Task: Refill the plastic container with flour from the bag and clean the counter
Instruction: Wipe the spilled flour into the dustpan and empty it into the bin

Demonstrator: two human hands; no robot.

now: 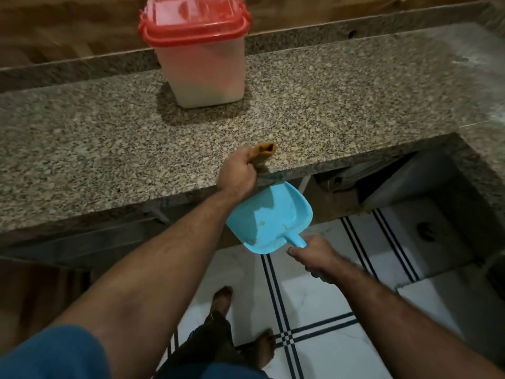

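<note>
A translucent plastic container with a red lid shut on it stands at the back of the speckled granite counter. My left hand is at the counter's front edge, closed around a brown cloth or brush that pokes out above the fist. Just below the edge, my right hand grips the handle of a light blue dustpan, whose mouth sits under the counter lip. A few small crumbs lie inside the pan. No flour bag is in view.
A raised granite ledge runs behind the counter. To the right the counter steps down into a dark recess. Below are white floor tiles with black stripes and my bare feet.
</note>
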